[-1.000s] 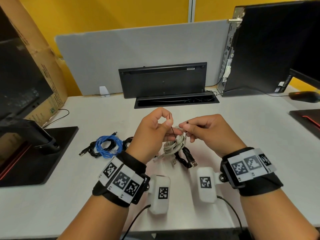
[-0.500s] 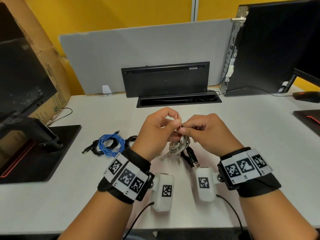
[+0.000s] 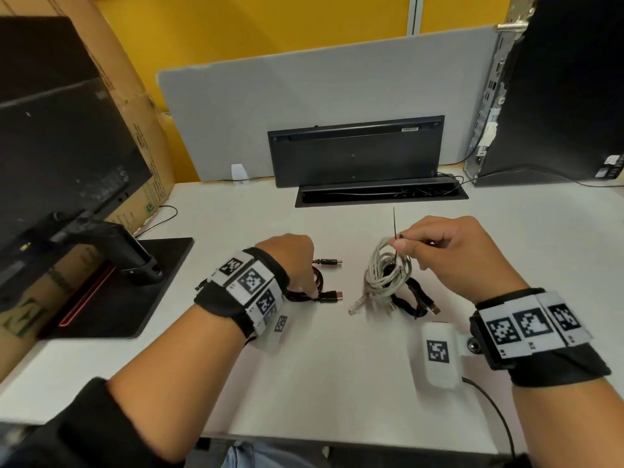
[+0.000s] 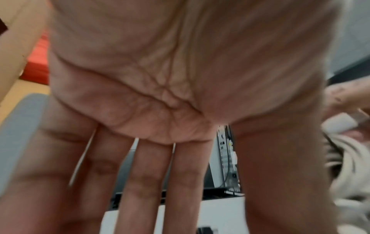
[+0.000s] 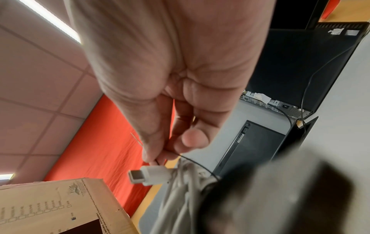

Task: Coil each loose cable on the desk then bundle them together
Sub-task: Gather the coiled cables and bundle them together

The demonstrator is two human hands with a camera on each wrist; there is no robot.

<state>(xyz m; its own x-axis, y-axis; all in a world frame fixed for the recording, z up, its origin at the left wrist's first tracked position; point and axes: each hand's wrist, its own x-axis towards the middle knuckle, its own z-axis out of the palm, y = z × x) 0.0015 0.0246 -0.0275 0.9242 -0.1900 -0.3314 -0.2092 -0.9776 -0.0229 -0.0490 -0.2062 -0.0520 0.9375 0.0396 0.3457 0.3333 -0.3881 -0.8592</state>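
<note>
The left hand (image 3: 290, 265) has left the wire tie (image 3: 394, 231), open fingers now on the black cable (image 3: 305, 293); the right hand (image 3: 449, 251) still pinches the tie on the white coil (image 3: 385, 275), so another cable joins next.

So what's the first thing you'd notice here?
Probably the right hand, held up near the middle of the white desk and pinching a thin black tie above a dangling bunch of white cables. Next, the left hand reaching down onto a black cable lying beside it.
</note>
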